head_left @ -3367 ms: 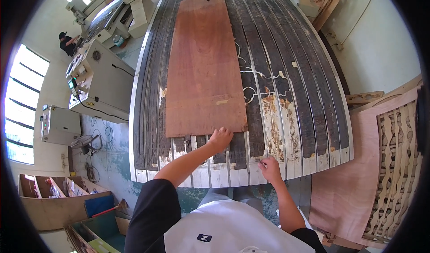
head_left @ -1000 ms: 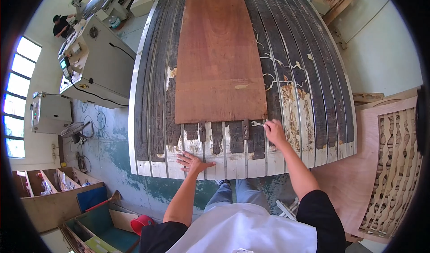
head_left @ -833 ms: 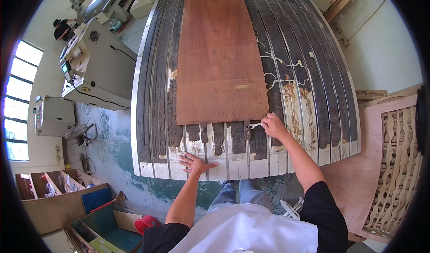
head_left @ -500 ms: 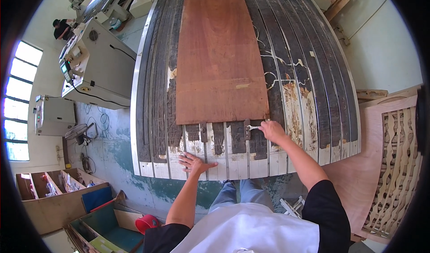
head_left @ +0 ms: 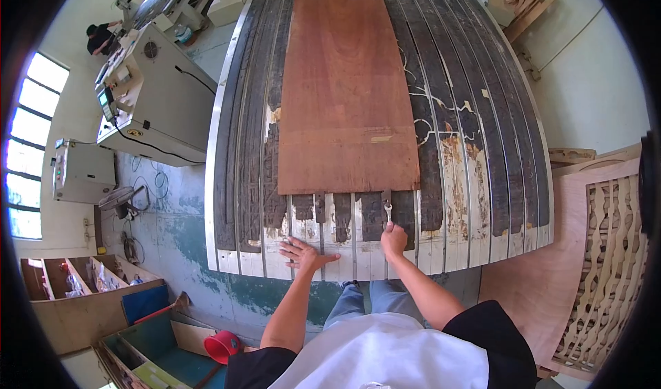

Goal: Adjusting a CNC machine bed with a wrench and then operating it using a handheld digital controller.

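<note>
A wrench stands upright at the near edge of the slatted table, its head just below the 6 o'clock end of the brown board. The right hand grips its lower end, fingers curled shut round the handle. At 9 o'clock from it the left hand lies flat on the white slats, fingers spread wide, holding nothing. Beyond the table's 9 o'clock side stand a grey machine and a cabinet. At 3 o'clock leans a carved panel. At 7 o'clock, on the floor, sits a red bucket.
</note>
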{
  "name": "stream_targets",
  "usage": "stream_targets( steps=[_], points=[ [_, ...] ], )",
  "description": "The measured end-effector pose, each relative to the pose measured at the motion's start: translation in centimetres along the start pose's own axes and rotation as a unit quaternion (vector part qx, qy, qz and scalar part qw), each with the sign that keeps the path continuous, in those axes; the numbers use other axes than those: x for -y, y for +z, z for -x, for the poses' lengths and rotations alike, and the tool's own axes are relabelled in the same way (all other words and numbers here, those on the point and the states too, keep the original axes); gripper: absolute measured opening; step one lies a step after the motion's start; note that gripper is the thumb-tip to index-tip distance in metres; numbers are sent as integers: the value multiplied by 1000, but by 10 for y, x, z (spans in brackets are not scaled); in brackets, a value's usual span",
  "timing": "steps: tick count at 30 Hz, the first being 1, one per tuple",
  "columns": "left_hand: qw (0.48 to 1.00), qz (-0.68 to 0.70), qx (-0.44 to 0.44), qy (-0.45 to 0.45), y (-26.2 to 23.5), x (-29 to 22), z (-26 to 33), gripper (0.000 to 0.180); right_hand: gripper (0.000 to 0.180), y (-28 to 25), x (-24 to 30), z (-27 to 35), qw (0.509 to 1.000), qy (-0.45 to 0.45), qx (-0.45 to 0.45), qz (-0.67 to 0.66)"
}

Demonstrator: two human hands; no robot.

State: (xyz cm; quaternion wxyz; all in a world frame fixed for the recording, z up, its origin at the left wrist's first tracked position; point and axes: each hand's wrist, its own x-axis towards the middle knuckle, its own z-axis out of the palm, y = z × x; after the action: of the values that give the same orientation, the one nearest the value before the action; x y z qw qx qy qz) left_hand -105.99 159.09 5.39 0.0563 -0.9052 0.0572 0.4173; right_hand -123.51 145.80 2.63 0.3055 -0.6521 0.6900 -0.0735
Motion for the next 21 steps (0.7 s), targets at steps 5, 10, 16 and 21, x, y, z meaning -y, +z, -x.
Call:
stream_targets(
  steps=[5,10,16,21],
  points=[
    [1000,13,-5,5,-2,1,3,163,41,37,27,9,923,258,52,-281],
    [1000,20,-18,15,5,5,0,164,32,54,106,-5,635,440,69,-631],
    [1000,6,-16,20,8,1,-3,164,39,52,119,-17,474,426,53,-769],
    [1000,-2,-14,2,5,6,-5,164,33,43,29,33,684,271,342,-585]
  ],
)
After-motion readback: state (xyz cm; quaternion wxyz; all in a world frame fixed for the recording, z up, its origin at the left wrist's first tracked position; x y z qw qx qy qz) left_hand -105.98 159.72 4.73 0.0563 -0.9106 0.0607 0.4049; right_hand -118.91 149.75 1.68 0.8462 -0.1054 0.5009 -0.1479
